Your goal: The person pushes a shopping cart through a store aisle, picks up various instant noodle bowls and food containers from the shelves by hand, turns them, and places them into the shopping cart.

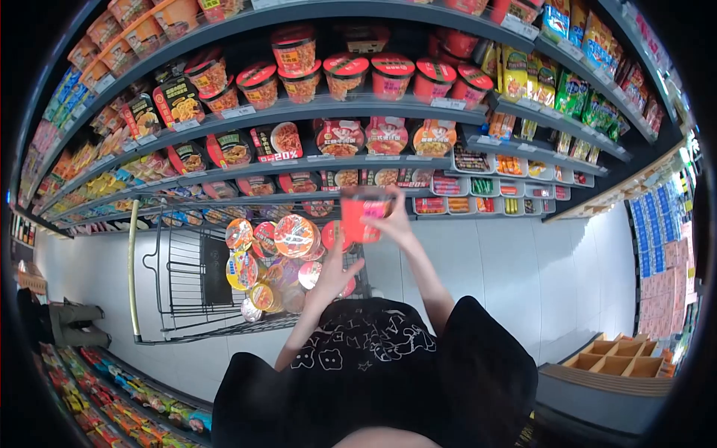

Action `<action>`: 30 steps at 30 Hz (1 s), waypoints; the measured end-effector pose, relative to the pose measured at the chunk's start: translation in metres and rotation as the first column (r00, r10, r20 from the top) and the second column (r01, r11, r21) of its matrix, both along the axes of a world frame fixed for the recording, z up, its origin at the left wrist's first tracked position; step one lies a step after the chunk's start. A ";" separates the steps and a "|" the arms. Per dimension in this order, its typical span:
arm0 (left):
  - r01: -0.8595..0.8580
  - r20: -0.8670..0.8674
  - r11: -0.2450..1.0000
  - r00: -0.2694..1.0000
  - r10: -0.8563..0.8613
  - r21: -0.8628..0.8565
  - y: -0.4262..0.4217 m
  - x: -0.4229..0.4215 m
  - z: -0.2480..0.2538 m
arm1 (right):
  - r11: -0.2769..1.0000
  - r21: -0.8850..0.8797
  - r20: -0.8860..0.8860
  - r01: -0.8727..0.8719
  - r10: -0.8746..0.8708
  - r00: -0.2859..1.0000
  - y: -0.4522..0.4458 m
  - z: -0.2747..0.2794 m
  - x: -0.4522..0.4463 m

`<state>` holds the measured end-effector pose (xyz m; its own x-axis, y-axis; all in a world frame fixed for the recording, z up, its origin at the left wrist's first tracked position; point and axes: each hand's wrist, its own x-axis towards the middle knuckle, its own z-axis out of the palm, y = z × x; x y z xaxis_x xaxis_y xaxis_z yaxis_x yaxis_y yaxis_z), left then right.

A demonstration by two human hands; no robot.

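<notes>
A red instant noodle cup [358, 216] is held up in front of the shelves, with my right hand [393, 221] wrapped around its right side. Below and left of the cup, my left hand [332, 275] has its fingers apart and thumb stretched out; its fingertips come close to the cup's lower left, and whether they touch it I cannot tell. Under my left hand stands a black wire shopping cart [187, 287]. Several noodle cups and bowls lie in it, among them a large orange-red bowl [296, 236] and a yellow cup [262, 296].
Curved-looking shelves [299, 168] hold rows of red noodle cups [392, 75] and boxed bowls [338, 137]. Bagged snacks [515, 71] hang at right above white bins. A wooden divided rack [616, 358] stands lower right. Part of another person [75, 321] shows at far left.
</notes>
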<state>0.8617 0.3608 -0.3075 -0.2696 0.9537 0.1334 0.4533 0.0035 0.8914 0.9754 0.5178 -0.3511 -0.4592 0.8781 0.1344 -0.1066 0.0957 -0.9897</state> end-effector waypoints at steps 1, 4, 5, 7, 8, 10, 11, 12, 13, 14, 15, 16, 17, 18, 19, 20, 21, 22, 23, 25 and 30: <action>0.123 -0.076 0.982 0.988 -0.135 -0.146 -0.004 -0.004 -0.009 | 0.994 -0.110 -0.118 0.006 -0.019 0.993 0.014 0.030 0.000; 0.284 -0.025 0.869 0.947 -0.321 -0.406 -0.017 -0.007 -0.006 | 0.979 0.055 -0.068 0.199 -0.195 0.978 0.077 0.098 0.000; 0.356 0.088 0.793 0.928 -0.362 -0.493 -0.019 -0.006 -0.004 | 0.922 0.268 -0.107 0.280 -0.260 0.960 0.105 0.107 -0.002; 0.350 0.065 0.810 0.929 -0.363 -0.472 -0.027 -0.005 -0.016 | 0.864 0.359 -0.240 0.354 -0.281 0.929 0.182 0.105 -0.013; 0.350 0.046 0.820 0.927 -0.371 -0.453 -0.029 -0.005 -0.022 | 0.778 0.445 -0.243 0.444 -0.372 0.896 0.195 0.130 -0.018; 0.344 0.039 0.820 0.929 -0.368 -0.457 -0.029 -0.008 -0.027 | 0.738 0.484 -0.219 0.470 -0.418 0.882 0.217 0.167 -0.025; 0.345 0.032 0.816 0.927 -0.374 -0.464 -0.029 -0.010 -0.028 | 0.745 0.487 -0.197 0.456 -0.415 0.888 0.233 0.172 -0.031; 0.333 0.029 0.823 0.932 -0.361 -0.461 -0.028 -0.012 -0.026 | 0.751 0.490 -0.176 0.442 -0.412 0.894 0.252 0.177 -0.036; 0.287 -0.012 0.836 0.944 -0.331 -0.468 -0.028 -0.014 -0.025 | 0.715 0.541 -0.134 0.443 -0.447 0.885 0.274 0.174 -0.043; 0.241 -0.053 0.847 0.952 -0.301 -0.473 -0.028 -0.016 -0.024 | 0.677 0.591 -0.095 0.440 -0.483 0.871 0.288 0.171 -0.049; 0.231 -0.056 0.852 0.955 -0.290 -0.470 -0.028 -0.018 -0.026 | 0.635 0.647 -0.077 0.421 -0.495 0.865 0.290 0.172 -0.053; 0.217 -0.030 0.848 0.964 -0.264 -0.484 -0.028 -0.022 -0.031 | 0.636 0.649 -0.080 0.417 -0.487 0.870 0.291 0.170 -0.056; 0.205 -0.004 0.843 0.971 -0.239 -0.498 -0.029 -0.024 -0.034 | 0.665 0.637 -0.043 0.390 -0.474 0.879 0.290 0.166 -0.058; 0.201 -0.008 0.846 0.972 -0.235 -0.494 -0.030 -0.025 -0.033 | 0.692 0.623 -0.007 0.364 -0.461 0.887 0.290 0.163 -0.061; 0.173 -0.003 0.877 0.981 -0.195 -0.448 -0.034 -0.025 -0.030 | 0.692 0.612 -0.081 0.384 -0.428 0.900 0.291 0.161 -0.063; 0.143 0.004 0.905 0.988 -0.155 -0.401 -0.036 -0.026 -0.029 | 0.692 0.614 -0.083 0.381 -0.423 0.902 0.292 0.160 -0.066; 0.139 0.016 0.914 0.990 -0.143 -0.381 -0.037 -0.027 -0.032 | 0.513 0.738 -0.063 0.439 -0.595 0.801 0.284 0.161 -0.068; 0.134 0.016 0.914 0.990 -0.139 -0.382 -0.038 -0.028 -0.032 | 0.313 0.839 -0.077 0.446 -0.742 0.666 0.273 0.163 -0.069; 0.131 0.038 0.919 0.991 -0.126 -0.371 -0.037 -0.029 -0.032 | 0.197 0.836 -0.206 0.512 -0.752 0.626 0.249 0.176 -0.073; 0.122 0.057 0.927 0.992 -0.109 -0.354 -0.030 -0.034 -0.032 | 0.142 0.901 -0.237 0.411 -0.633 0.737 0.230 0.184 -0.089; 0.040 -0.074 0.965 0.995 -0.061 -0.258 0.005 -0.045 -0.010 | 0.178 0.984 0.111 -0.029 -0.472 0.875 0.218 0.161 -0.158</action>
